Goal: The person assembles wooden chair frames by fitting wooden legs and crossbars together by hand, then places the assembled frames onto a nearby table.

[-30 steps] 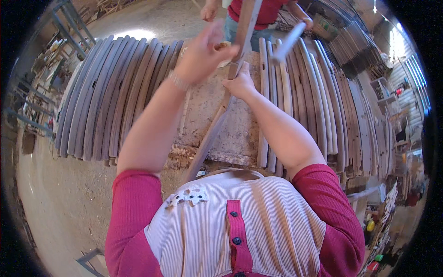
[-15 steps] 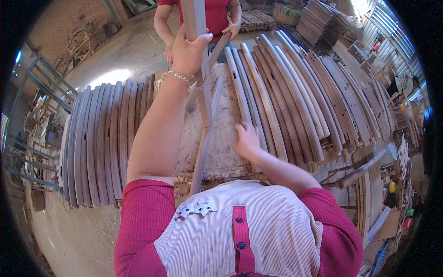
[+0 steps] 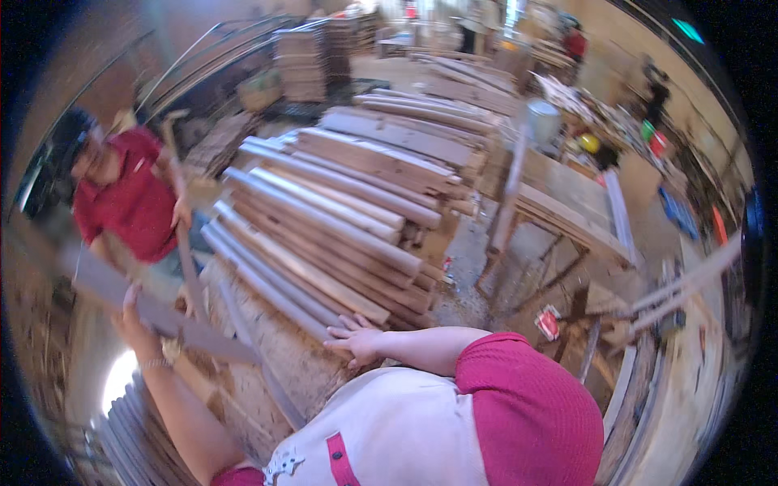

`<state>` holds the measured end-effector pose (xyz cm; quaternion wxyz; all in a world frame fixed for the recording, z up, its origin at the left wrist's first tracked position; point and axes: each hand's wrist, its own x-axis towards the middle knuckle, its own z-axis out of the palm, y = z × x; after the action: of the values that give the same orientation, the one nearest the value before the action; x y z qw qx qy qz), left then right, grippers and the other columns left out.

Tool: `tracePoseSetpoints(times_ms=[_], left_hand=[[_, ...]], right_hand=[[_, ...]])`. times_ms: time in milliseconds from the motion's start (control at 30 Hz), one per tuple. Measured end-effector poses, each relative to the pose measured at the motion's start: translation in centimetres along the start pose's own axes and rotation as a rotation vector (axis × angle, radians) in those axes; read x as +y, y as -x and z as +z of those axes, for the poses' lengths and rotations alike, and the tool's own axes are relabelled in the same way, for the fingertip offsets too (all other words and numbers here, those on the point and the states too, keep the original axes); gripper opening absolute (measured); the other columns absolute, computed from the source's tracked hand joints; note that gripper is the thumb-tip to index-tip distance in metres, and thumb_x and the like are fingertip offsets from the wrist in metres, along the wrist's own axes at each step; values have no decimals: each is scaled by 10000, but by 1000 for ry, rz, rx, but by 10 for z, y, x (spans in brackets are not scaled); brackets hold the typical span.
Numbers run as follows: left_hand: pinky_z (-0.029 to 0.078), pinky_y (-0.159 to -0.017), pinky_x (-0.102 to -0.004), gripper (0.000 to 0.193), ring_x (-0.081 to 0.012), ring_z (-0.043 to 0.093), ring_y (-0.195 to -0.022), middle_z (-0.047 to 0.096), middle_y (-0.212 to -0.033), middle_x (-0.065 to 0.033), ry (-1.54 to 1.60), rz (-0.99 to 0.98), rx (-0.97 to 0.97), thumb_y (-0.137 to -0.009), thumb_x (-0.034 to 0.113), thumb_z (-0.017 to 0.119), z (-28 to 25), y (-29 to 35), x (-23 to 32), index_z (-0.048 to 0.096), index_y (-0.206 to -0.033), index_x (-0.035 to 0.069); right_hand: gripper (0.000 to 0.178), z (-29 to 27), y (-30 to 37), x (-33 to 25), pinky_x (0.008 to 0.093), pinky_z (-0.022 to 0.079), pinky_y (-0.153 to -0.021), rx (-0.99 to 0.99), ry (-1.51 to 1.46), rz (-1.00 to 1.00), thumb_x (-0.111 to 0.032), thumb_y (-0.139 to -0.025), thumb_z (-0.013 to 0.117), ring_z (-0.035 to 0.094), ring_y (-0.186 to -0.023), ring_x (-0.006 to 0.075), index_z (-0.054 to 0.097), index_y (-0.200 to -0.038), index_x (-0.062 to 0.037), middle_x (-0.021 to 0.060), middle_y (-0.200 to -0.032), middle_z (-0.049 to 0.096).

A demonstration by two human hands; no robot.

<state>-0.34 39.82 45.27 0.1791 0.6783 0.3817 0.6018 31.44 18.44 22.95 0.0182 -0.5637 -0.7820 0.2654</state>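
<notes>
My left hand [image 3: 139,328] grips a wide grey-brown wooden board [image 3: 174,320] at the lower left, thumb up along its face. Beside that board, a narrow wooden strip [image 3: 263,364] slants over the worktable [image 3: 312,368]. With fingers spread, my right hand [image 3: 356,340] lies at the near ends of a row of rounded wooden bars [image 3: 324,243]; it holds nothing I can see. Across the table a co-worker in a red shirt [image 3: 134,190] has a hand on an upright wooden piece [image 3: 189,271].
More rounded bars [image 3: 134,429] lie at the lower left. To the right stands a wooden bench [image 3: 559,198] with a long pole [image 3: 509,194] beside it. Stacked boards [image 3: 300,65] rise at the back, and a grey bucket [image 3: 545,125] stands farther right.
My view has swung to the right, so the co-worker and the held board now appear at the left. My right hand has shifted onto the bar ends, fingers spread. My left hand keeps its grip.
</notes>
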Motion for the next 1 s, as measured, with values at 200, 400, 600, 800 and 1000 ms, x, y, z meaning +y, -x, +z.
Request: tracePoseSetpoints(times_ms=[200, 400, 600, 800, 1000], left_hand=[[434, -853, -338, 365, -211, 563, -968, 579, -1074, -123, 261, -147, 44, -815, 225, 569, 13, 3, 44, 539, -1066, -39], [429, -863, -333, 393, -222, 569, -984, 575, -1086, -139, 255, -287, 87, -818, 248, 578, -11, -4, 26, 540, -1088, -35], [462, -768, -325, 413, -204, 577, -887, 572, -1034, -129, 268, -286, 103, -815, 259, 594, -7, -1, 40, 529, -1114, -19], [463, -761, -320, 413, -186, 572, -867, 570, -999, -101, 333, -324, 45, -823, 261, 606, 10, 3, 52, 516, -1114, -17], [427, -848, -310, 389, -189, 569, -912, 569, -1030, -98, 303, -148, 64, -832, 209, 602, 15, -1, 38, 504, -1124, -28]], right_hand=[[771, 0, 15, 8, 524, 53, -1083, 58, -58, -71, -342, -680, 691, 75, -1359, 331, 343, -1360, -239, 57, -1450, 243], [787, 19, 28, 13, 526, 60, -1081, 75, -85, -69, -361, -677, 697, 100, -1356, 329, 348, -1356, -167, 52, -1446, 255], [737, 30, 37, 16, 525, 72, -1081, 82, -157, -58, -277, -671, 713, 122, -1354, 318, 396, -1323, -141, 57, -1437, 274], [641, 31, 38, 16, 515, 93, -1084, 127, -202, -35, -225, -691, 701, 145, -1350, 300, 452, -1277, -154, 42, -1427, 298], [587, 26, 40, 14, 510, 110, -1083, 126, -227, -27, -206, -696, 697, 168, -1345, 297, 488, -1240, -143, 52, -1410, 328]])
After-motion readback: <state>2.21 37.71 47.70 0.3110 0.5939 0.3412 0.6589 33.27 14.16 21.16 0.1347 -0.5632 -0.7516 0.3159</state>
